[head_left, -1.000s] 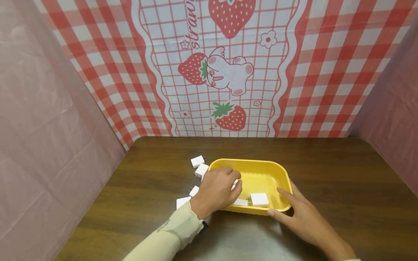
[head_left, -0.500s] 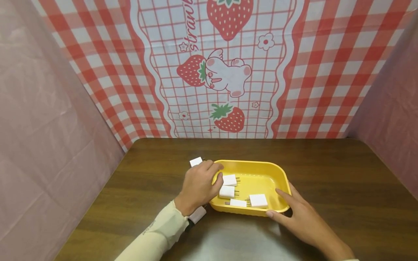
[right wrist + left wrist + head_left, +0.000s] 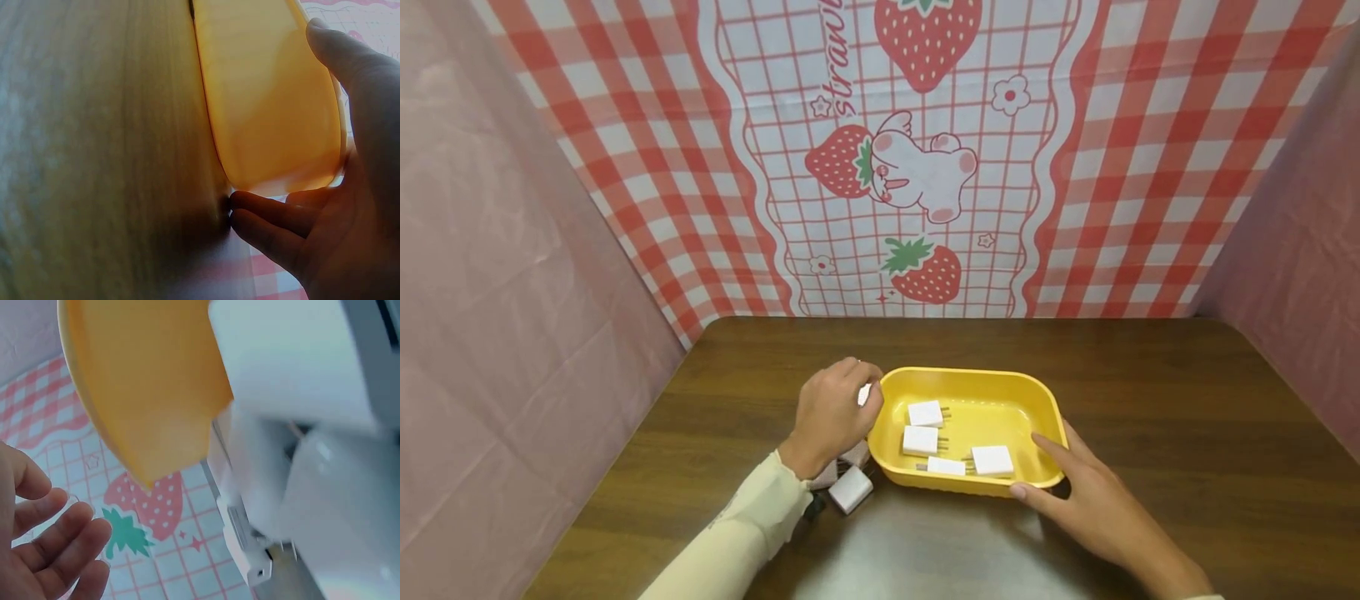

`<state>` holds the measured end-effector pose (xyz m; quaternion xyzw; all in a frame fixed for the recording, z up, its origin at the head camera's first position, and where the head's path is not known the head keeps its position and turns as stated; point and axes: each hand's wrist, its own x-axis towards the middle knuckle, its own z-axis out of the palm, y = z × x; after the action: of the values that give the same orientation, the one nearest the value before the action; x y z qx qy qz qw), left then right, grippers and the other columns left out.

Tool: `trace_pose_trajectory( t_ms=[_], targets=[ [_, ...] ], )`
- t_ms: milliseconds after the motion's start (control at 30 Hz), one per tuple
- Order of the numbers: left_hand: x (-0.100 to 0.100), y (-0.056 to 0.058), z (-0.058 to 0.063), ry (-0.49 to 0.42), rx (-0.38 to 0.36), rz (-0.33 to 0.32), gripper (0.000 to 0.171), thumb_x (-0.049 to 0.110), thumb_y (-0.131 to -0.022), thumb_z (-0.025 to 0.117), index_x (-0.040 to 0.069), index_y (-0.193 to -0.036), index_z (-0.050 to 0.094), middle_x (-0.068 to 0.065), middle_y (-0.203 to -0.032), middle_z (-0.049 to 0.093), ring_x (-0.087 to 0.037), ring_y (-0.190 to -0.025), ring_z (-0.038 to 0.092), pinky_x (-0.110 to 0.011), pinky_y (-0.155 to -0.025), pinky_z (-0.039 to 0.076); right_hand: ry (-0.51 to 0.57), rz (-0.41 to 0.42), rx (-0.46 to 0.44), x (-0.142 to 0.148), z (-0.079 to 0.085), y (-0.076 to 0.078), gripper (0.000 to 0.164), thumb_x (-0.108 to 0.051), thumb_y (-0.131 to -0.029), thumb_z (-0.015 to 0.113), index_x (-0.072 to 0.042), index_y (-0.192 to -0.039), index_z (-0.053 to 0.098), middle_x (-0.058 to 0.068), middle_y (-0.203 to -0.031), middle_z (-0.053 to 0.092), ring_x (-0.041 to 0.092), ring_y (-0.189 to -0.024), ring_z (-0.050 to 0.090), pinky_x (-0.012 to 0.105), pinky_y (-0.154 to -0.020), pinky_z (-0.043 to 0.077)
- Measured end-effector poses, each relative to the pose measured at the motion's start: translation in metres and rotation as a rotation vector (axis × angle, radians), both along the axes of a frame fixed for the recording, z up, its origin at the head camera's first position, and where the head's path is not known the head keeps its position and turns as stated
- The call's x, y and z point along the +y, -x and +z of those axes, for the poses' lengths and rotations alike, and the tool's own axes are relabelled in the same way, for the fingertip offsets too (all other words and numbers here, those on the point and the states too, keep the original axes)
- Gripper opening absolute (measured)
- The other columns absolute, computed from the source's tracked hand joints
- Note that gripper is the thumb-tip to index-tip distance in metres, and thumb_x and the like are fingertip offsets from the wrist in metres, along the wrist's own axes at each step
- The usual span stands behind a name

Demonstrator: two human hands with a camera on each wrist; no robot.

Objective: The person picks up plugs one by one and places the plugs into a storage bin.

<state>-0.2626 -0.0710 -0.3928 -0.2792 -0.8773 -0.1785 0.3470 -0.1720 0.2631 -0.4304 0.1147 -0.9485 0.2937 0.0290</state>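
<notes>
White wall chargers with metal prongs, several of them, lie in a yellow bin [image 3: 1026,421], one charger [image 3: 992,461] near its right end. Just left of the bin is my left hand [image 3: 835,408], with a white charger [image 3: 865,395] showing between thumb and fingers; the fingers hide most of it. In the left wrist view my left fingers [image 3: 56,540] curl at the lower left. My right hand [image 3: 1101,487] holds the bin's right end. From the right wrist, the thumb [image 3: 340,47] lies at the rim and the other fingers reach round the end wall.
More chargers [image 3: 851,490] lie on the brown table [image 3: 1150,392] under and beside my left wrist, partly hidden by it. A strawberry-print cloth [image 3: 925,192] hangs behind the table, with pink cloth [image 3: 535,292] at the sides.
My left hand has let go of a charger in the bin and drawn back left over the rim to the table beside it. The right hand has stayed at the bin.
</notes>
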Motion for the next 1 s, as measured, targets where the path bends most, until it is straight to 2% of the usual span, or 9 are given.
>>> trace_pose_trajectory(
  t_ms=[167,333,500,667,833,1000],
  targets=[
    [-0.009,0.010,0.001,-0.010,-0.020,0.040,0.009,0.016,-0.087,0.067,0.013,-0.090,0.074,-0.001,-0.080,0.067,-0.016,-0.066,0.060,-0.033,-0.055,0.046,0.010,0.001,0.002,0.000,0.000,-0.001,0.088,-0.065,-0.086,0.066,-0.001,-0.144,0.051,0.028,-0.160,0.021,0.051,-0.131,0.042,0.068,-0.094,0.040],
    [-0.017,0.018,-0.001,0.016,-0.064,0.122,0.013,0.012,-0.086,0.065,0.013,-0.095,0.073,-0.001,-0.079,0.067,-0.020,-0.065,0.062,-0.038,-0.056,0.048,0.020,0.005,0.019,0.000,0.001,0.000,0.087,-0.063,-0.086,0.067,-0.001,-0.143,0.051,0.028,-0.160,0.022,0.051,-0.131,0.043,0.067,-0.094,0.041],
    [-0.023,0.023,-0.005,0.071,-0.164,0.197,0.018,0.012,-0.083,0.065,0.011,-0.099,0.074,-0.002,-0.080,0.066,-0.024,-0.068,0.063,-0.041,-0.058,0.049,0.022,0.002,0.013,0.000,0.002,0.000,0.087,-0.064,-0.085,0.067,-0.001,-0.144,0.051,0.027,-0.160,0.022,0.050,-0.131,0.043,0.067,-0.095,0.040],
    [-0.030,0.031,-0.014,0.103,-0.269,0.249,0.017,0.017,-0.084,0.069,0.011,-0.099,0.075,-0.004,-0.085,0.067,-0.028,-0.073,0.065,-0.044,-0.062,0.051,0.007,-0.011,-0.032,0.000,0.003,0.000,0.092,-0.070,-0.084,0.063,-0.003,-0.145,0.050,0.028,-0.160,0.021,0.051,-0.132,0.042,0.067,-0.094,0.040],
    [-0.036,0.039,-0.020,0.148,-0.334,0.262,0.019,0.022,-0.085,0.072,0.011,-0.100,0.075,-0.005,-0.087,0.065,-0.028,-0.077,0.066,-0.045,-0.066,0.053,0.002,-0.013,-0.045,0.000,0.002,0.000,0.093,-0.072,-0.083,0.063,-0.004,-0.146,0.050,0.028,-0.160,0.021,0.051,-0.132,0.042,0.068,-0.094,0.040],
    [-0.038,0.047,-0.019,0.198,-0.398,0.229,0.027,0.022,-0.088,0.070,0.009,-0.112,0.072,-0.008,-0.097,0.064,-0.027,-0.086,0.065,-0.046,-0.071,0.055,0.005,-0.013,-0.031,0.000,0.002,-0.001,0.092,-0.071,-0.083,0.063,-0.004,-0.145,0.051,0.028,-0.159,0.022,0.051,-0.131,0.043,0.067,-0.094,0.040]
  ],
)
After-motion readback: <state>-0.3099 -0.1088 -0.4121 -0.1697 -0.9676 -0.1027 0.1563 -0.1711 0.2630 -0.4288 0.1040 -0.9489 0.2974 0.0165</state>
